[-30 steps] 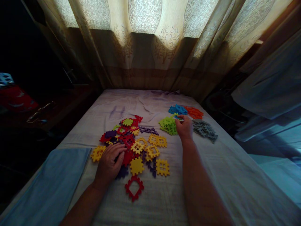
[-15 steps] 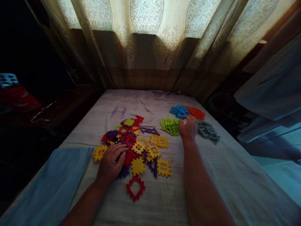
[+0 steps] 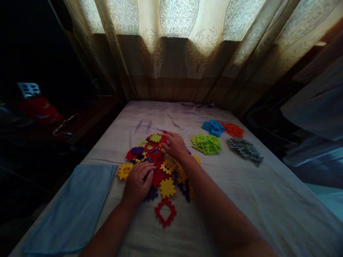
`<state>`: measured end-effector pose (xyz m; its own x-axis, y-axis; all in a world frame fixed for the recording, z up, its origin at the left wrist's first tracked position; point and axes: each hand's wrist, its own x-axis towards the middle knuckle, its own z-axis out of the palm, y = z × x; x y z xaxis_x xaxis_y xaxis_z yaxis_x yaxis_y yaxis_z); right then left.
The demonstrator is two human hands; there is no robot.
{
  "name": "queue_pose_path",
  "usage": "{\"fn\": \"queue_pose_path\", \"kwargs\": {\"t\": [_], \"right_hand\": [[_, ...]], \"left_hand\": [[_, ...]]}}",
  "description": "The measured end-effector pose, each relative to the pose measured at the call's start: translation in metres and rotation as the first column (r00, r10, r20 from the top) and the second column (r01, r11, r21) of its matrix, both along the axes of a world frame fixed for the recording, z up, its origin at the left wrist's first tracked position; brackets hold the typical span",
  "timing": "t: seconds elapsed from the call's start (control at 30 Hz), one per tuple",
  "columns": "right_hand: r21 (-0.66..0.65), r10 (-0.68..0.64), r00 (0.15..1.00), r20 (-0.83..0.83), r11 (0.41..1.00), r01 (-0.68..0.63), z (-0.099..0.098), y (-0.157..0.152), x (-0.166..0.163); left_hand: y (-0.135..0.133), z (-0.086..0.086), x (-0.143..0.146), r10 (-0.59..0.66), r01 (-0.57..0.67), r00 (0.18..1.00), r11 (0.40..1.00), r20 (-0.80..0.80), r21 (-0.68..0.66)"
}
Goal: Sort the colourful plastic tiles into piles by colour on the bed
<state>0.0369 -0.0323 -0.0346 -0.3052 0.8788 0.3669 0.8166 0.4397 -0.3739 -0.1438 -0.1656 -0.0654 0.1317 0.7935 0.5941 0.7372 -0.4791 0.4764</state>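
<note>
A mixed heap of red, yellow and purple interlocking plastic tiles (image 3: 167, 188) lies in front of me. My left hand (image 3: 138, 181) rests on the heap's left side, fingers stretched out and thumb apart, holding nothing I can see. Over the far part of the heap is my right hand (image 3: 174, 145), its fingers spread by red tiles and close to a lime-green tile (image 3: 155, 138). My right forearm covers some yellow and purple tiles. A red tile with a large opening (image 3: 165, 212) lies apart, nearer to me.
Right of the heap are sorted piles: lime-green tiles (image 3: 206, 144), blue tiles (image 3: 213, 127), orange tiles (image 3: 232, 129) and grey tiles (image 3: 244, 150). A folded blue cloth (image 3: 80, 203) lies at the left of the bed sheet (image 3: 241, 200). A curtain (image 3: 177, 64) hangs behind.
My right hand has moved left from the lime-green pile to the far part of the mixed heap. My left hand stays on the heap. The view has shifted slightly left.
</note>
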Motion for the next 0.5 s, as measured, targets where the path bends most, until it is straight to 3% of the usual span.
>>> {"fn": "queue_pose_path", "kwargs": {"t": [0.27, 0.4, 0.5], "right_hand": [[-0.125, 0.113, 0.972, 0.208, 0.988, -0.088, 0.004, 0.024, -0.037], [-0.088, 0.047, 0.992, 0.117, 0.995, -0.037, 0.005, 0.018, -0.034], [-0.036, -0.043, 0.999, -0.001, 0.998, 0.043, 0.003, 0.010, -0.009]], "left_hand": [[-0.001, 0.003, 0.002, 0.011, -0.011, 1.000, 0.999, 0.011, -0.041], [0.000, 0.004, 0.002, 0.002, -0.002, 1.000, 1.000, -0.001, -0.013], [0.001, 0.003, 0.001, -0.007, 0.007, 1.000, 1.000, 0.001, -0.004]]}}
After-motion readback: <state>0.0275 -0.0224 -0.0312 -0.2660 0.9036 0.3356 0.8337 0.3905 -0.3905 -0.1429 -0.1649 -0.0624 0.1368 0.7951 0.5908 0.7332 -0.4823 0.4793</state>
